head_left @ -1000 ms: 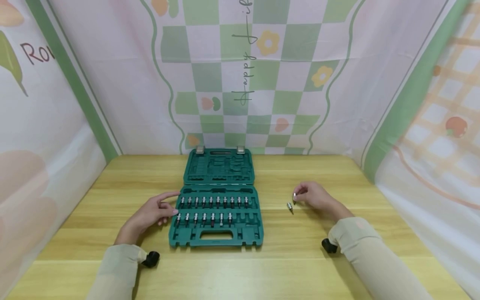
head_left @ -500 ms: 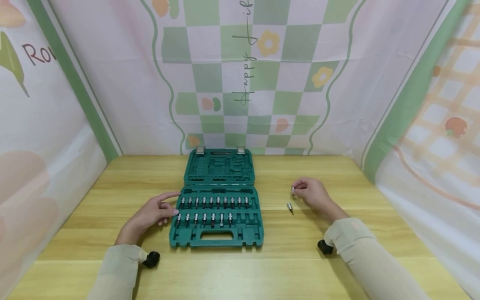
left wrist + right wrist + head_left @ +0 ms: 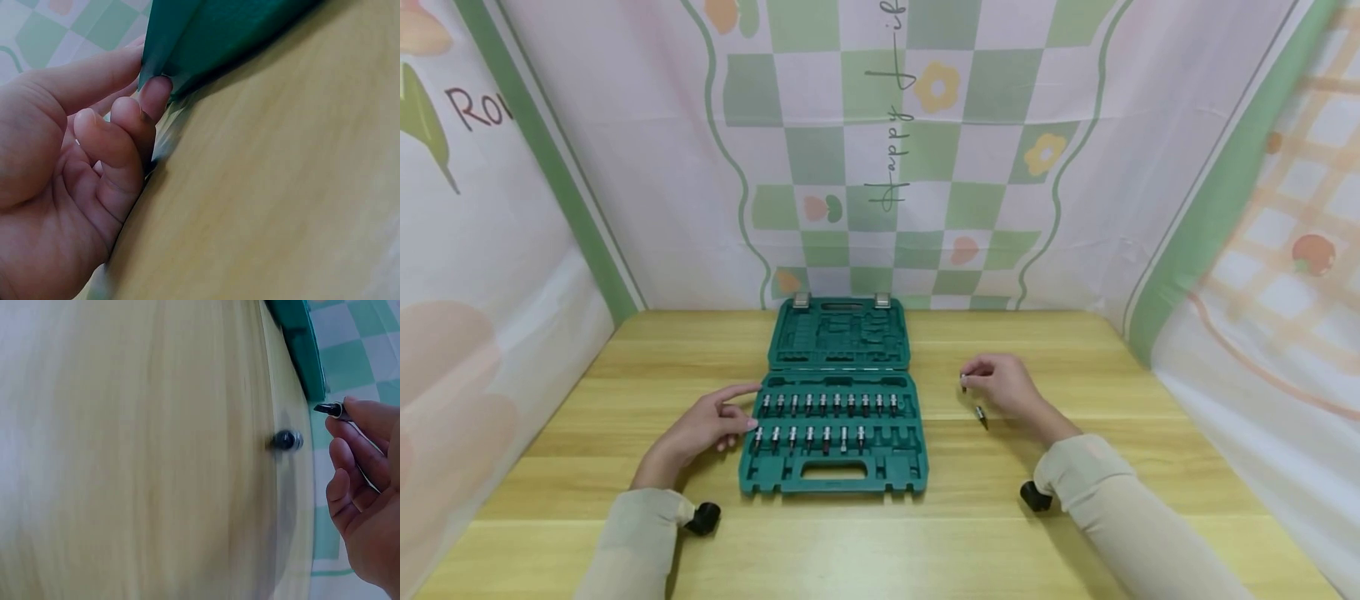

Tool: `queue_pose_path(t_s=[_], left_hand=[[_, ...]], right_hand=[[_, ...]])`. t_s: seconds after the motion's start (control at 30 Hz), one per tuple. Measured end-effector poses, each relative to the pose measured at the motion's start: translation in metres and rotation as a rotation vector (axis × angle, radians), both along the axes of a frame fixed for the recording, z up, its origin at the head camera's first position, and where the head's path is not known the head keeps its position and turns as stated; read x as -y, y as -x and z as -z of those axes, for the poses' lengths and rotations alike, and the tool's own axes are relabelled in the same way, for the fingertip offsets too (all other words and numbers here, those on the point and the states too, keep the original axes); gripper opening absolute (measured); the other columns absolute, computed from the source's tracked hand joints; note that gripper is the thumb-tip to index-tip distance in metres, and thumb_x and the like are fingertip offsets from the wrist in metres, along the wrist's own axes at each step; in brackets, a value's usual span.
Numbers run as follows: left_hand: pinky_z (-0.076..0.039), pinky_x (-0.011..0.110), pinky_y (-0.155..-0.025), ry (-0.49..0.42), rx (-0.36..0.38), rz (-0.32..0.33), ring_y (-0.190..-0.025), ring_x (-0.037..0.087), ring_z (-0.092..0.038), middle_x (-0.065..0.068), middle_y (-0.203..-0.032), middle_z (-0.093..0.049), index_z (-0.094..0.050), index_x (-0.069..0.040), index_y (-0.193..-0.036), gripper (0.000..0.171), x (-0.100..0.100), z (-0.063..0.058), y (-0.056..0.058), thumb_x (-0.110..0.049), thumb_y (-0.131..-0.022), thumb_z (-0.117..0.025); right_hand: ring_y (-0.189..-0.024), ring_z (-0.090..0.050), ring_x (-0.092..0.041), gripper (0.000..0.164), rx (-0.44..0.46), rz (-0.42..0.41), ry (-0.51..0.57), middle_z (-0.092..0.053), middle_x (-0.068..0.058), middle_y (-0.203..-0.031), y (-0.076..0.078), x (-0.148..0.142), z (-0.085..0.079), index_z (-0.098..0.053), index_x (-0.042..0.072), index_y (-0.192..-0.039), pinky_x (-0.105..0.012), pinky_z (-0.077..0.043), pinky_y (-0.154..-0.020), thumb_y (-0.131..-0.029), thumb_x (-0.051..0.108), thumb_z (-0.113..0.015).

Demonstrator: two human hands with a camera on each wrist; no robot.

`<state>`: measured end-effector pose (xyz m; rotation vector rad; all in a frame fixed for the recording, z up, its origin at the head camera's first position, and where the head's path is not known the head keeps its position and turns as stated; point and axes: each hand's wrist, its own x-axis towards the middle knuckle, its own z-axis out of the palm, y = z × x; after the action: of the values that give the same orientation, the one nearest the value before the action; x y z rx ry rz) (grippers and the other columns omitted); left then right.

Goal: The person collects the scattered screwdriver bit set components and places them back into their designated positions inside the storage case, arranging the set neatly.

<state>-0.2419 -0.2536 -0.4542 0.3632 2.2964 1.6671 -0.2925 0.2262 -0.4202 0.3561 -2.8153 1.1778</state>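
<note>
A green bit socket case [image 3: 835,475] lies unfolded on the table, with two rows of bit sockets [image 3: 822,406] in its near half. My left hand [image 3: 703,425] holds the case at its left edge, the thumb at the rim and the index finger extended along the side. In the left wrist view one fingertip [image 3: 156,94] presses against the outer wall. Right of the case, my right hand [image 3: 1003,383] pinches a small bit socket [image 3: 334,410] between thumb and forefinger, its dark tip pointing away from the fingers. A second bit socket [image 3: 982,417] lies on the table just below that hand.
The case's lid [image 3: 840,329] lies back toward the patterned cloth [image 3: 880,167] behind the table [image 3: 850,554]. Several slots at the right end of the near row hold no bit. Cloth also hangs at both sides.
My right hand has lifted the bit socket off the table beside the other one and carried it leftward, closer to the case. The left hand stays in place.
</note>
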Motion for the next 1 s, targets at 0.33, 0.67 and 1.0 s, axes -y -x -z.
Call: queue_pose_path(t_s=[0.33,0.67,1.0], left_hand=[[-0.047,0.028,-0.05,0.004,0.007,-0.008,-0.057,0.019,-0.052,0.014,-0.083,-0.065,-0.037,-0.008,-0.149,0.064,0.0,0.0,0.0,-0.011,-0.093,-0.067],[-0.047,0.028,-0.05,0.011,-0.003,0.002,-0.057,0.019,-0.052,0.014,-0.083,-0.065,-0.036,-0.006,-0.15,0.065,0.0,-0.002,-0.002,-0.012,-0.093,-0.067],[-0.047,0.028,-0.05,0.011,0.001,0.001,-0.057,0.019,-0.052,0.014,-0.083,-0.065,-0.036,-0.007,-0.15,0.065,0.0,-0.002,-0.002,-0.013,-0.093,-0.067]], right_hand=[[-0.081,-0.062,-0.021,0.008,0.066,-0.017,0.031,-0.067,-0.003,-0.083,-0.007,0.019,-0.006,-0.072,0.005,-0.095,-0.035,-0.052,-0.07,-0.09,0.01,-0.07],[-0.081,-0.062,-0.02,0.007,0.073,-0.067,0.055,-0.067,-0.002,-0.084,-0.014,0.037,-0.011,-0.072,0.005,-0.094,-0.037,-0.052,-0.072,-0.089,0.01,-0.071],[-0.079,-0.062,-0.019,0.007,0.089,-0.099,0.092,-0.066,-0.002,-0.083,-0.022,0.054,-0.015,-0.072,0.002,-0.093,-0.037,-0.053,-0.072,-0.088,0.007,-0.072]])
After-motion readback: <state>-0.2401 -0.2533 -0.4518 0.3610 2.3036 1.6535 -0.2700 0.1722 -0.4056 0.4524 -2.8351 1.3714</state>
